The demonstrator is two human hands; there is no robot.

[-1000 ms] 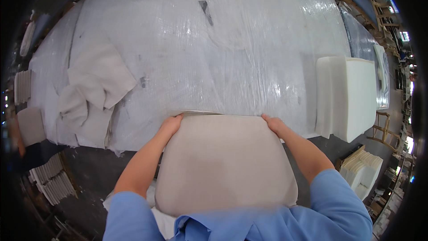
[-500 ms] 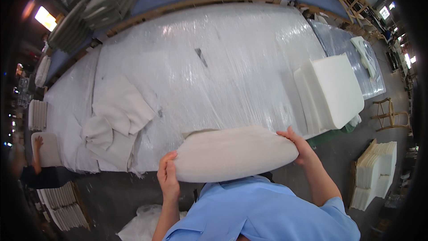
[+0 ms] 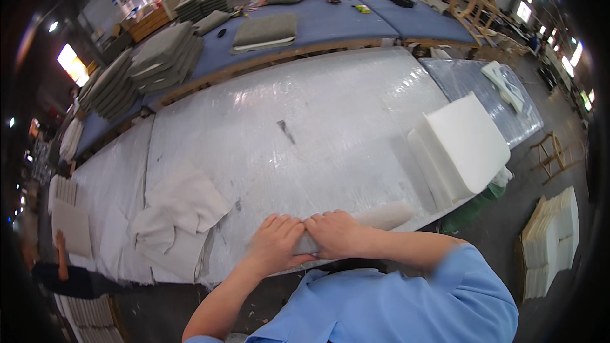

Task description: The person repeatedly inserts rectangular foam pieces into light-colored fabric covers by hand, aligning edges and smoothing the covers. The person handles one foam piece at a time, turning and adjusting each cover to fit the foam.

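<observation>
In the head view, both hands press down side by side on a pale cushion cover lying edge-on at the near rim of the plastic-wrapped table. The left hand curls its fingers over the cover's left end; the right hand grips just beside it. The cover's long axis runs left to right, its free end reaching beyond the right hand. White foam blocks lie further right; loose fabric pieces lie left.

Two hands, one foam stack, two fabric pieces.
</observation>
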